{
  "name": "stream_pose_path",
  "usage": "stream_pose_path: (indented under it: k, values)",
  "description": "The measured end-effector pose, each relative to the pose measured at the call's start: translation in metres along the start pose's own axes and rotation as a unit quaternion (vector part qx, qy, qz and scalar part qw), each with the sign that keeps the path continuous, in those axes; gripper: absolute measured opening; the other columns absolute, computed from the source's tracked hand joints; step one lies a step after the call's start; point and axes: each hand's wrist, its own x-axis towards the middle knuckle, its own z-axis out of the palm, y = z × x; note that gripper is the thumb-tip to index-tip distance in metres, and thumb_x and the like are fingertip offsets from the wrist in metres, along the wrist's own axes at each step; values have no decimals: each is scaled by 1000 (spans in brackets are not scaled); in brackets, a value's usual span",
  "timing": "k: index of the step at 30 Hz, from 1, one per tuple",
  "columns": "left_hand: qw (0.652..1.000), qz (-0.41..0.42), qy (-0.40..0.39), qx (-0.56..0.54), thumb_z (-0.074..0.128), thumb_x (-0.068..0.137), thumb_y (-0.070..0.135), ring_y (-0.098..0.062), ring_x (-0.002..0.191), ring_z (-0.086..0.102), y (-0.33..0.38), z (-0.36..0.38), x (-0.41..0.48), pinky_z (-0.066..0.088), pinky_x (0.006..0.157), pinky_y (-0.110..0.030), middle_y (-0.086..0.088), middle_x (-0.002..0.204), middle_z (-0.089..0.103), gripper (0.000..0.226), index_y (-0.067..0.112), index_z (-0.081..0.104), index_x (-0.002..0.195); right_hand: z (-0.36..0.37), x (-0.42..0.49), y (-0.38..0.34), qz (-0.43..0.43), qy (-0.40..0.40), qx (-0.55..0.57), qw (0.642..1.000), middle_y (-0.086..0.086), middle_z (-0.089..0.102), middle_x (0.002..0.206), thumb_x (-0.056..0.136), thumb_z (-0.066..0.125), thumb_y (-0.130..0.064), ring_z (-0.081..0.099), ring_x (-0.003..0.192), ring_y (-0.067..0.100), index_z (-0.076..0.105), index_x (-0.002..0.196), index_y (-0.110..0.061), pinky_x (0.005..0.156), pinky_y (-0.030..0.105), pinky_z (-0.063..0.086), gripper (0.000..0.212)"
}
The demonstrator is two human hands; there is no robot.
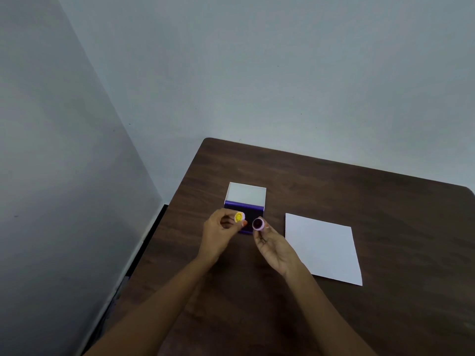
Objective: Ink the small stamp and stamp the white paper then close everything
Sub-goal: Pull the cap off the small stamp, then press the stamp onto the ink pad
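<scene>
Head view: left hand [218,233] pinches the yellow cap [239,217], right hand [273,246] pinches the small stamp [257,224], both raised over the open ink pad [245,201]; white paper [323,249] lies right on the desk [359,191].

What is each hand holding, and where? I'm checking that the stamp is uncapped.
Left hand pinches the yellow piece by its side; right hand holds the pink piece by its rim.
</scene>
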Motion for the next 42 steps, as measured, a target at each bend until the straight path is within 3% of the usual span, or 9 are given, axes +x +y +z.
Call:
stream_pose_path:
  k: [5,10,15,19,23,26,31,37,42]
  values:
    - [987,-59,-49,141,69,75,6,-11,87,57,-24,-7,-3,46,74,-17,-7,105,59,25,15,59,96,3,-10,-6,14,-41,90,995,18,62,102,67,58,6,60,94,24,53,111,2,63,29,59,44]
    - [954,-43,-157,251,66,78,7,-13,98,51,-42,0,-8,45,84,-22,-8,119,50,28,13,58,104,7,-11,-7,14,-54,85,995,18,63,102,68,58,5,62,90,24,50,116,1,62,28,59,49]
    - [947,-46,-184,259,70,75,9,-11,100,48,-51,3,-5,42,85,-21,-2,118,47,37,15,55,109,6,-4,-10,-18,-40,45,998,17,73,86,68,61,2,71,78,23,65,92,-1,63,27,60,25]
    - [955,-47,-184,228,76,69,25,-8,86,51,-55,-6,2,42,69,-17,11,97,48,32,28,52,90,5,9,-12,-78,3,-75,994,11,70,95,82,58,-6,65,94,19,69,93,-9,73,24,58,15]
    - [969,-3,-59,241,72,72,34,-8,85,52,-64,-19,14,43,69,-19,3,95,54,32,29,48,91,14,25,-4,-206,124,-438,866,3,66,100,79,67,-24,59,94,13,64,95,-19,77,22,51,17]
    - [960,26,-61,271,72,72,36,-15,114,45,-74,-22,27,34,96,-30,-8,127,51,61,19,42,122,27,41,4,-270,137,-529,793,8,67,97,77,69,-16,59,85,12,63,92,-12,65,12,44,17]
    - [928,84,-118,344,59,78,50,-17,138,19,-91,-18,40,9,110,-31,-8,151,26,84,17,14,141,41,68,12,-319,93,-647,686,15,65,99,81,62,-10,56,87,14,60,91,-5,69,11,40,12]
    - [903,113,-127,395,46,83,57,-13,139,10,-99,-15,46,1,113,-32,-6,153,17,80,19,9,142,47,87,17,-317,62,-725,609,18,63,105,85,57,-12,55,95,23,58,98,-2,81,22,37,17]
    - [900,121,-129,398,46,83,56,-13,139,8,-98,-17,45,-1,112,-31,-5,153,14,79,19,7,142,46,89,23,-326,63,-727,601,19,63,105,85,56,-9,55,98,26,57,100,-2,87,30,42,17]
